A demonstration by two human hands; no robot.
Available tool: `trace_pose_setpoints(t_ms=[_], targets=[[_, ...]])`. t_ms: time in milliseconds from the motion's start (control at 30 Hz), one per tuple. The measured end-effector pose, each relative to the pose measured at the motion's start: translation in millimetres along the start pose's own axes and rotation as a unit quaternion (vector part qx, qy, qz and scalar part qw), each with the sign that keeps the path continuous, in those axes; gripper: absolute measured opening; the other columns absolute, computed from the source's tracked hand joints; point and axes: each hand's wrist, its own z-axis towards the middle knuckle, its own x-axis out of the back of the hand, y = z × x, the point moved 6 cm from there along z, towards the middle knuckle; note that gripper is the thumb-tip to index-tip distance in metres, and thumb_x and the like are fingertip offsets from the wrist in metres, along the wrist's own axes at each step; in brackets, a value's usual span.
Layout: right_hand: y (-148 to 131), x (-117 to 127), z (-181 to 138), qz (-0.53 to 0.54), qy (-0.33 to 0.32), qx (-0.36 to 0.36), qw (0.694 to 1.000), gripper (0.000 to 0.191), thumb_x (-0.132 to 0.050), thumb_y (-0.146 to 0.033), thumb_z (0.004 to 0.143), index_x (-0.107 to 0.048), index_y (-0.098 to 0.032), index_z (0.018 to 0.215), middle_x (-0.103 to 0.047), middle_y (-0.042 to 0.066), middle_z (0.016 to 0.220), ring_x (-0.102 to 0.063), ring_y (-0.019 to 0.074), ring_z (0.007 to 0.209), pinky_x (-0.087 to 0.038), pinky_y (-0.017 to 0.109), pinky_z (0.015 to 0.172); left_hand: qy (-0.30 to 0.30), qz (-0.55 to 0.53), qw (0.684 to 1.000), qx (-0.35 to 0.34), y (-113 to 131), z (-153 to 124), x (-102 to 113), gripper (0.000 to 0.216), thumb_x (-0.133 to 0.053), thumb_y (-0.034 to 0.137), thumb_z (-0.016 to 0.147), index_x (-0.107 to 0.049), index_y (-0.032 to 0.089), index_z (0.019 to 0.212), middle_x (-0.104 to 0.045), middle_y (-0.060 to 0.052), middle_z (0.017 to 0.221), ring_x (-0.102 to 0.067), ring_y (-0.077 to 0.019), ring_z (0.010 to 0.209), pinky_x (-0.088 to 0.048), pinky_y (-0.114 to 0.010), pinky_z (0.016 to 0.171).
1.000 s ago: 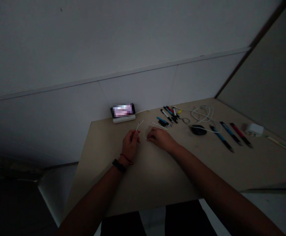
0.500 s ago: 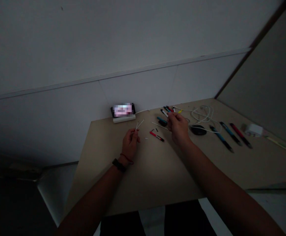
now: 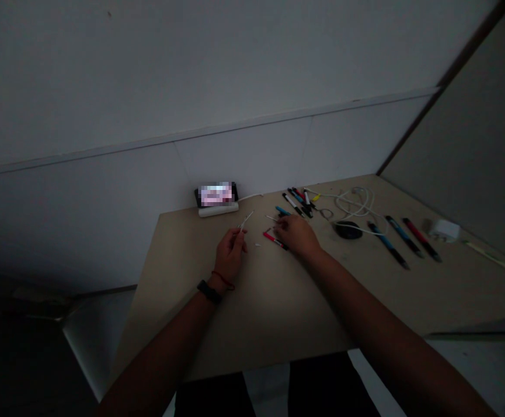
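Around you: a phone (image 3: 216, 194) stands at the table's (image 3: 252, 313) far edge; loose pens (image 3: 298, 201), a white cable (image 3: 357, 202) and three more pens (image 3: 402, 237) lie to your right.
Left hand (image 3: 230, 250): your grip pinches thin white refills (image 3: 246, 220), tips raised.
Right hand (image 3: 295, 235): it rests on the red pen (image 3: 274, 238); fingers look curled, but the dim light hides whether they close.

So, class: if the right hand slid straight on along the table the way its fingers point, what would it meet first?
The right hand points up and left across the table. The red pen part lies at its fingertips, so probably that first; whether they already touch is unclear in the dim light.
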Motion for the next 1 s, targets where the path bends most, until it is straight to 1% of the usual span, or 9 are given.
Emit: trace_pose_setpoints(t_ms=[133, 333, 467, 533, 633, 733, 800, 900, 1000], targets=[[0.5, -5.8, 2.0, -0.033, -0.013, 0.022, 0.999, 0.018, -0.063, -0.028, 0.089, -0.076, -0.018, 0.096, -0.072, 0.013, 0.102, -0.067, 0.0233, 0.090, -0.048, 0.033, 0.081, -0.006, 0.007, 1.000, -0.005, 1.5, -0.2, -1.2, 0.033, -0.050, 0.046, 0.098, -0.064, 0.018, 0.104, -0.055, 0.003, 0.064, -0.050, -0.0120, 0.058, -0.041, -0.024, 0.059], [3.7, -7.2, 2.6, -0.023, -0.006, -0.004, 1.000, 0.016, -0.066, -0.027, 0.087, -0.071, -0.016, 0.097, -0.072, 0.013, 0.102, -0.066, 0.0224, 0.088, -0.048, 0.032, 0.078, -0.009, 0.007, 1.000, -0.007, 0.7, 0.6, -1.7, 0.032, -0.050, 0.046, 0.098, -0.064, 0.017, 0.102, -0.056, 0.002, 0.065, -0.052, -0.0126, 0.060, -0.041, -0.024, 0.060], [5.6, -5.0, 3.3, 0.029, 0.012, -0.013, 0.999, 0.010, -0.069, -0.022, 0.082, -0.069, -0.017, 0.091, -0.073, 0.010, 0.093, -0.066, 0.0213, 0.083, -0.048, 0.031, 0.074, -0.010, 0.008, 1.000, -0.007, 1.1, 0.3, -1.8, 0.031, -0.051, 0.045, 0.097, -0.064, 0.018, 0.100, -0.056, 0.002, 0.064, -0.052, -0.0128, 0.060, -0.042, -0.025, 0.061], [5.1, -1.4, 4.8, 0.106, 0.035, -0.021, 0.994, 0.006, -0.070, -0.021, 0.079, -0.069, -0.018, 0.084, -0.072, 0.007, 0.085, -0.065, 0.0202, 0.080, -0.048, 0.031, 0.073, -0.012, 0.014, 1.000, -0.010, 2.4, -0.2, -2.2, 0.031, -0.051, 0.045, 0.097, -0.064, 0.018, 0.099, -0.056, 0.002, 0.064, -0.053, -0.0131, 0.061, -0.042, -0.025, 0.061], [2.7, 2.6, 5.8, 0.316, 0.058, -0.055, 0.945, 0.015, -0.076, -0.028, 0.071, -0.069, -0.017, 0.079, -0.069, 0.003, 0.074, -0.061, 0.0162, 0.066, -0.046, 0.028, 0.063, -0.026, 0.026, 0.999, -0.016, 4.3, -1.2, -4.5, 0.031, -0.051, 0.045, 0.096, -0.065, 0.018, 0.099, -0.056, 0.003, 0.064, -0.052, -0.0131, 0.061, -0.042, -0.025, 0.063], [-6.9, -1.2, 2.1, 0.516, 0.023, -0.095, 0.851, 0.035, -0.083, -0.041, 0.062, -0.072, -0.016, 0.085, -0.065, -0.001, 0.064, -0.044, 0.0085, 0.045, -0.033, 0.022, 0.044, -0.048, 0.046, 0.998, -0.021, 5.0, -2.1, -7.4, 0.031, -0.051, 0.045, 0.096, -0.066, 0.018, 0.098, -0.056, 0.002, 0.064, -0.053, -0.0133, 0.061, -0.042, -0.025, 0.063], [-16.4, -2.8, -2.5, 0.587, -0.003, -0.102, 0.803, 0.042, -0.086, -0.045, 0.058, -0.073, -0.017, 0.086, -0.063, -0.003, 0.060, -0.032, 0.0050, 0.039, -0.022, 0.021, 0.038, -0.058, 0.059, 0.996, -0.024, 5.2, -2.6, -8.9, 0.031, -0.052, 0.045, 0.096, -0.067, 0.018, 0.097, -0.056, 0.002, 0.064, -0.053, -0.0135, 0.062, -0.042, -0.025, 0.064], [-27.5, -2.9, -9.1, 0.629, -0.030, -0.100, 0.770, 0.044, -0.088, -0.046, 0.055, -0.073, -0.017, 0.084, -0.065, -0.002, 0.062, -0.028, 0.0029, 0.037, -0.018, 0.020, 0.034, -0.066, 0.074, 0.995, -0.029, 6.4, -3.0, -9.9, 0.030, -0.052, 0.043, 0.095, -0.068, 0.017, 0.094, -0.057, 0.002, 0.064, -0.054, -0.0134, 0.062, -0.042, -0.025, 0.064], [-33.3, -1.3, -12.6, 0.635, -0.038, -0.090, 0.766, 0.042, -0.089, -0.044, 0.055, -0.074, -0.017, 0.083, -0.069, -0.001, 0.067, -0.032, 0.0027, 0.038, -0.026, 0.019, 0.034, -0.068, 0.083, 0.994, -0.032, 8.8, -3.4, -10.4, 0.028, -0.052, 0.041, 0.095, -0.068, 0.017, 0.093, -0.057, 0.002, 0.063, -0.054, -0.0134, 0.062, -0.041, -0.025, 0.064]])
